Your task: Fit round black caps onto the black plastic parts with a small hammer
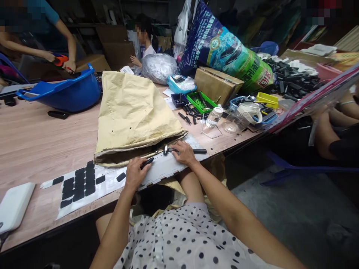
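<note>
My left hand (135, 173) is closed around a small black plastic piece (147, 163), whose end sticks out past the fingers. It rests at the left end of a grey-white board (161, 168) along the table's front edge. A small hammer (199, 151) with a metal head and black handle lies level over the board. My right hand (183, 153) covers the middle of its shaft with fingers curled; their undersides are hidden. Just beyond both hands is the gaping mouth of a tan paper sack (129, 112). Black adhesive pads (80, 183) on a white sheet lie to the left.
A blue basin (70, 91) stands back left; a co-worker's hands (60, 61) hold something orange behind it. A green tray (202, 102), a clear jar (214, 116), a carton (217, 86) and piled black parts (291, 76) occupy the right. A white power bank-like block (17, 205) lies front left.
</note>
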Motion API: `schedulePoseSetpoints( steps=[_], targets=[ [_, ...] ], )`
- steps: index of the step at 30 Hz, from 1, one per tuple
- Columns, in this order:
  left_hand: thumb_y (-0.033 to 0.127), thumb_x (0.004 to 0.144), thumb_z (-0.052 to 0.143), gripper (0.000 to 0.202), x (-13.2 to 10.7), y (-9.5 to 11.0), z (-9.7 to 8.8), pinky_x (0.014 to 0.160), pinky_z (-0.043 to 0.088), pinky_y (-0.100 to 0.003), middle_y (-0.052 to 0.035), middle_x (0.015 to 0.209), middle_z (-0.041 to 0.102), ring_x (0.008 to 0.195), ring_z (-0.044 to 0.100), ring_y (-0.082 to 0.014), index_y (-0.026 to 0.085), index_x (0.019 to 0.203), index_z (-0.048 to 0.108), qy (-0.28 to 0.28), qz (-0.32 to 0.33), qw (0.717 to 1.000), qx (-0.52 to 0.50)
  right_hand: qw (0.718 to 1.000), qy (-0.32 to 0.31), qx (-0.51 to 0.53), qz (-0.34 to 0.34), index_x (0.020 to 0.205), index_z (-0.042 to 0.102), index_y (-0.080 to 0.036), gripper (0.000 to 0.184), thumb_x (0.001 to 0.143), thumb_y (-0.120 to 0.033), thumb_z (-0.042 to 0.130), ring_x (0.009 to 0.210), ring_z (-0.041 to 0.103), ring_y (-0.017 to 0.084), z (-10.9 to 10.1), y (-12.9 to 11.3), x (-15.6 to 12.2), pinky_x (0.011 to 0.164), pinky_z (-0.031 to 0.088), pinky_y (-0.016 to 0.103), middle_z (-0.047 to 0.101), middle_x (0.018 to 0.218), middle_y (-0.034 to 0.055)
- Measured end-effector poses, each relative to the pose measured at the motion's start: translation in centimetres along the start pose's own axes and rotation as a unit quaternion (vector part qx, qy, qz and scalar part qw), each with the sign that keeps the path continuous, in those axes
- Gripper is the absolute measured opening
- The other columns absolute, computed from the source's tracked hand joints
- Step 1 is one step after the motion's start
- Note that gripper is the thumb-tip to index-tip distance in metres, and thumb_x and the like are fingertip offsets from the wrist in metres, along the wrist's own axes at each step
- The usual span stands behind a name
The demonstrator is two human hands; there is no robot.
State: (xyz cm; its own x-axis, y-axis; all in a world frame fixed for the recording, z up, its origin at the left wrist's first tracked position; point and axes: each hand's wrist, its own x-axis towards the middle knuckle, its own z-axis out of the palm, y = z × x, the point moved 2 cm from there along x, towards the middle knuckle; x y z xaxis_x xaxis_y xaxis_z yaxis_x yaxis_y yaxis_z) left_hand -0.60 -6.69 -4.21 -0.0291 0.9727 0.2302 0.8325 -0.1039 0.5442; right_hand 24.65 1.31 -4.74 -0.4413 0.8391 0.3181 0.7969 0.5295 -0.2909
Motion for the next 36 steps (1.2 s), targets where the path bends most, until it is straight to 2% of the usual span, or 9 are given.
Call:
schedulePoseSetpoints(
  steps=[4, 9, 12, 16, 21, 27, 32, 36],
  targets=[
    [0.034, 0.084, 0.069, 0.016, -0.6, -0.2, 1.2, 0.082, 0.046, -0.036, -0.0029, 0.086, 0.067, 0.088, 0.058, -0.0238, 0.028, 0.097, 0.077, -0.015, 0.008, 0.999, -0.033, 1.0, -0.002, -0.009, -0.004, 0.103, 0.073, -0.024, 0.016, 0.093, -0.025, 0.06, 0.093, 0.054, 0.024, -0.1, 0.3, 0.1, 0.08, 0.04, 0.034, 0.064, 0.096, 0.0073],
    [0.032, 0.083, 0.071, 0.014, -0.4, -0.3, 1.5, 0.084, 0.047, -0.036, -0.0025, 0.086, 0.067, 0.089, 0.058, -0.0235, 0.027, 0.095, 0.076, -0.015, -0.006, 0.999, -0.042, 0.999, -0.012, -0.001, -0.034, 0.101, 0.072, -0.023, 0.016, 0.095, -0.025, 0.057, 0.093, 0.055, 0.024, -0.7, -0.3, -0.7, 0.079, 0.042, 0.034, 0.064, 0.096, 0.008],
    [0.03, 0.082, 0.071, 0.013, -0.4, -0.3, 1.4, 0.085, 0.047, -0.036, -0.0026, 0.086, 0.068, 0.089, 0.059, -0.0236, 0.027, 0.093, 0.077, -0.013, -0.007, 0.999, -0.049, 0.998, -0.006, 0.035, -0.055, 0.107, 0.07, -0.024, 0.021, 0.099, -0.025, 0.051, 0.093, 0.058, 0.021, -1.1, -2.3, -1.8, 0.08, 0.046, 0.03, 0.064, 0.098, 0.0069],
    [0.03, 0.081, 0.072, 0.014, -0.4, -0.3, 1.5, 0.086, 0.048, -0.036, -0.0026, 0.086, 0.068, 0.088, 0.059, -0.023, 0.027, 0.093, 0.078, -0.013, -0.003, 0.998, -0.066, 0.993, -0.003, 0.093, -0.072, 0.12, 0.067, -0.025, 0.028, 0.102, -0.025, 0.045, 0.092, 0.062, 0.017, -1.0, -6.0, -2.9, 0.081, 0.051, 0.025, 0.064, 0.1, 0.0053],
    [0.031, 0.08, 0.073, 0.01, -0.4, -0.2, 1.6, 0.085, 0.048, -0.036, -0.0025, 0.082, 0.068, 0.085, 0.059, -0.0217, 0.025, 0.087, 0.078, -0.02, 0.001, 0.996, -0.087, 0.992, 0.007, 0.109, -0.057, 0.134, 0.062, -0.029, 0.037, 0.102, -0.021, 0.045, 0.094, 0.064, 0.017, -0.4, -8.8, -3.1, 0.083, 0.052, 0.023, 0.065, 0.101, 0.0044],
    [0.027, 0.08, 0.073, 0.006, -0.4, 0.0, 1.6, 0.082, 0.047, -0.036, -0.0025, 0.08, 0.068, 0.084, 0.059, -0.0218, 0.027, 0.083, 0.079, -0.028, -0.008, 0.996, -0.083, 0.996, -0.029, 0.066, -0.055, 0.133, 0.065, -0.031, 0.038, 0.1, -0.021, 0.048, 0.082, 0.064, 0.016, -0.3, -8.9, -3.3, 0.07, 0.052, 0.022, 0.064, 0.094, 0.0038],
    [0.028, 0.078, 0.074, 0.012, -0.3, -0.2, 1.8, 0.085, 0.048, -0.037, -0.0021, 0.082, 0.069, 0.086, 0.06, -0.022, 0.028, 0.089, 0.08, -0.017, -0.008, 0.995, -0.098, 0.997, 0.01, 0.078, -0.023, 0.136, 0.063, -0.033, 0.04, 0.1, -0.021, 0.048, 0.09, 0.064, 0.017, -0.8, -8.3, -3.2, 0.08, 0.054, 0.023, 0.065, 0.098, 0.0046],
    [0.028, 0.077, 0.074, 0.014, -0.3, -0.3, 1.9, 0.085, 0.048, -0.036, -0.002, 0.082, 0.07, 0.085, 0.06, -0.0216, 0.027, 0.089, 0.08, -0.013, -0.008, 0.995, -0.101, 0.997, -0.003, 0.074, -0.013, 0.132, 0.066, -0.032, 0.038, 0.1, -0.021, 0.049, 0.086, 0.064, 0.017, -0.6, -8.1, -3.4, 0.078, 0.054, 0.023, 0.065, 0.095, 0.004]
  ],
)
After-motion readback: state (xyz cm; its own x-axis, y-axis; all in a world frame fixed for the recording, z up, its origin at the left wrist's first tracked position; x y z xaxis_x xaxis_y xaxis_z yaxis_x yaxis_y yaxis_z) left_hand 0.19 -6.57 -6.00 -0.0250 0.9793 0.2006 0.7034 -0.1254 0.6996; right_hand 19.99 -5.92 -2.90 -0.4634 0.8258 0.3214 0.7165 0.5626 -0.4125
